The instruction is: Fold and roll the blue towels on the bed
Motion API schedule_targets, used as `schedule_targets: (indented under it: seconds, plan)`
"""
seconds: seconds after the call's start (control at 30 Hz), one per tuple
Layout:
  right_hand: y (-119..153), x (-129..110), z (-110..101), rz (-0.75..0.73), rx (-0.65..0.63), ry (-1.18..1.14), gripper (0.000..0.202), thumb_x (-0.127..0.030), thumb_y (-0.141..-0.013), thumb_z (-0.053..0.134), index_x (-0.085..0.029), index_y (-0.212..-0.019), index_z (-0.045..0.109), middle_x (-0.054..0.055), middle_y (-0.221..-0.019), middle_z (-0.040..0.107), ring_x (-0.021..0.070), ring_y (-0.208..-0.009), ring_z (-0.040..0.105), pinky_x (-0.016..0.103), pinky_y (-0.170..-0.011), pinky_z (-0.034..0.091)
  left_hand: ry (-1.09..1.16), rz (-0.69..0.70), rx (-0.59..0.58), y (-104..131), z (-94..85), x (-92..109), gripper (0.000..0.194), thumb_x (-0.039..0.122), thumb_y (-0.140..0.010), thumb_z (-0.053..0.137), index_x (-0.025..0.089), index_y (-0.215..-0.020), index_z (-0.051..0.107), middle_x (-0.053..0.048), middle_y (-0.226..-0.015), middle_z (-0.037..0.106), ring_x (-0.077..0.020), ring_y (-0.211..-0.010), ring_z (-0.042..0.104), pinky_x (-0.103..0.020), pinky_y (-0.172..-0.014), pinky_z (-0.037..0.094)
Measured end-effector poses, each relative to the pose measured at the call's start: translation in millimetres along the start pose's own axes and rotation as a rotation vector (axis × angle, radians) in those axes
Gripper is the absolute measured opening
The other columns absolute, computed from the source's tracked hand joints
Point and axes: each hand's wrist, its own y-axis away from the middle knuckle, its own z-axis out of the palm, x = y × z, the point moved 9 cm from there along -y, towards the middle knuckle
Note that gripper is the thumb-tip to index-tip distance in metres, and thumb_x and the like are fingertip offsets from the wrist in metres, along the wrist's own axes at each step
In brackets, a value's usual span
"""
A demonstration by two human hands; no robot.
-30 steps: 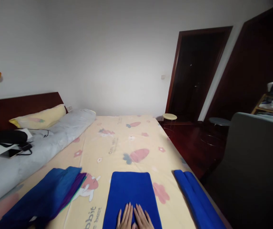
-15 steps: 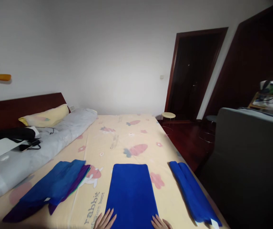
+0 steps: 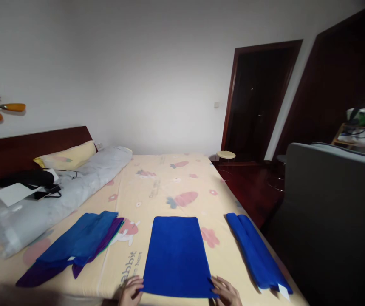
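- My left hand (image 3: 130, 290) is at the near left corner of the blue towel (image 3: 176, 255), fingers curled onto its edge and pinching it.
- My right hand (image 3: 228, 291) is at the near right corner of the same towel, fingers bent down on the edge and gripping it.
- The blue towel lies flat and spread as a rectangle on the bed (image 3: 169, 187), its long sides running away from me, right in front of me at the near edge of the mattress.
- The bed wears a pale yellow sheet printed with carrots, flowers and some lettering just left of the towel.
- To my left lies a loose pile of cloths (image 3: 74, 246), blue over purple, well apart from the towel.
- To my right a folded blue towel (image 3: 256, 254) lies as a long strip near the bed's right edge, a white tag at its near end.
- Farther left, a rolled grey quilt (image 3: 58, 199) runs along the bed, with a yellow pillow (image 3: 66, 156) by the dark headboard (image 3: 26, 146).
- A grey chair (image 3: 335, 216) stands to the right of the bed, and a dark doorway (image 3: 258, 97) is beyond it.
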Motion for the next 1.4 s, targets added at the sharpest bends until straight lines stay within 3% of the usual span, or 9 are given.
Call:
schedule_targets:
  seconds: [0.27, 0.47, 0.63, 0.87, 1.03, 1.13, 1.23, 1.3, 1.4]
  plan:
    - [-26.0, -1.3, -4.1, 0.32, 0.098, -0.197, 0.045, -0.063, -0.081, 0.048, -0.023, -0.075, 0.07, 0.006, -0.069, 0.067, 0.0244, -0.069, 0.064, 0.037, -0.067, 0.052, 0.241, -0.322, -0.164, -29.1, 1.3, 8.4, 0.057, 0.074, -0.064, 0.058, 0.021, -0.08, 0.071, -0.006, -0.084, 0.076, -0.0243, -0.085, 0.071, -0.033, -0.08, 0.057]
    - [-35.6, -5.5, -1.1, 0.33, 0.091, 0.018, 0.037, -0.05, -0.09, 0.039, -0.024, -0.079, 0.063, 0.004, -0.073, 0.065, 0.0224, -0.074, 0.063, 0.034, -0.072, 0.048, -0.154, -0.192, -0.208, -43.1, 13.8, 16.8, 0.023, 0.037, -0.087, 0.044, 0.024, -0.088, 0.064, -0.002, -0.087, 0.072, -0.0165, -0.088, 0.067, -0.027, -0.08, 0.053]
    - [-31.7, -5.8, 7.2, 0.229, 0.128, 0.286, 0.033, -0.035, -0.094, 0.033, -0.023, -0.079, 0.06, 0.005, -0.07, 0.061, 0.0204, -0.067, 0.059, 0.032, -0.067, 0.045, -0.466, -0.15, -0.256, -44.0, 29.4, 25.1, 0.025, 0.015, -0.086, 0.039, 0.024, -0.089, 0.062, -0.001, -0.088, 0.071, -0.013, -0.083, 0.066, -0.023, -0.078, 0.048]
    - [-14.7, -2.4, 17.7, 0.059, 0.255, 0.53, 0.028, -0.03, -0.093, 0.037, -0.023, -0.105, 0.061, 0.009, -0.094, 0.066, 0.0221, -0.082, 0.058, 0.035, -0.072, 0.042, -0.708, -0.127, -0.091, -28.0, 22.4, 40.7, 0.034, 0.02, -0.09, 0.036, 0.024, -0.108, 0.065, -0.008, -0.111, 0.069, -0.0233, -0.106, 0.06, -0.039, -0.093, 0.043]
    - [-19.0, -17.4, 28.6, -0.095, 0.052, 0.536, 0.026, -0.023, -0.085, 0.048, -0.028, -0.105, 0.063, 0.005, -0.113, 0.065, 0.0239, -0.095, 0.057, 0.037, -0.082, 0.041, -0.71, -0.05, -0.145, -27.1, 24.9, 58.5, 0.039, 0.01, -0.085, 0.036, 0.03, -0.094, 0.068, -0.001, -0.097, 0.068, -0.0192, -0.098, 0.058, -0.035, -0.088, 0.04]
    - [-25.7, -31.3, 24.1, -0.054, 0.021, 0.539, 0.018, -0.023, -0.085, 0.049, -0.028, -0.092, 0.065, 0.003, -0.106, 0.068, 0.0234, -0.095, 0.057, 0.039, -0.083, 0.039, -0.7, -0.085, -0.133, -27.0, 24.5, 68.5, 0.033, 0.016, -0.085, 0.039, 0.029, -0.091, 0.068, -0.001, -0.098, 0.067, -0.0196, -0.101, 0.056, -0.038, -0.091, 0.036]
    - [-32.5, -38.4, 21.9, 0.046, 0.081, 0.585, 0.026, -0.043, -0.089, 0.047, -0.025, -0.085, 0.065, 0.006, -0.104, 0.067, 0.0269, -0.098, 0.056, 0.044, -0.086, 0.038, -0.802, -0.139, -0.067, -24.4, 26.1, 75.8, 0.032, 0.039, -0.089, 0.04, 0.025, -0.099, 0.068, -0.006, -0.108, 0.065, -0.0259, -0.108, 0.053, -0.045, -0.093, 0.035]
    - [-34.5, -38.2, 26.8, 0.08, 0.127, 0.651, 0.037, -0.054, -0.088, 0.045, -0.023, -0.09, 0.066, 0.011, -0.11, 0.066, 0.0306, -0.102, 0.056, 0.049, -0.088, 0.037, -0.88, -0.182, -0.04, -21.7, 30.2, 74.5, 0.043, 0.051, -0.087, 0.042, 0.021, -0.105, 0.067, -0.011, -0.114, 0.063, -0.0299, -0.11, 0.051, -0.048, -0.094, 0.035]
    - [-33.2, -35.1, 39.8, 0.075, 0.181, 0.734, 0.037, -0.05, -0.088, 0.044, -0.022, -0.102, 0.065, 0.014, -0.12, 0.064, 0.0335, -0.108, 0.054, 0.052, -0.09, 0.038, -0.928, -0.216, -0.025, -18.4, 40.3, 68.2, 0.042, 0.045, -0.085, 0.046, 0.018, -0.113, 0.064, -0.014, -0.122, 0.061, -0.0319, -0.113, 0.051, -0.051, -0.095, 0.036]
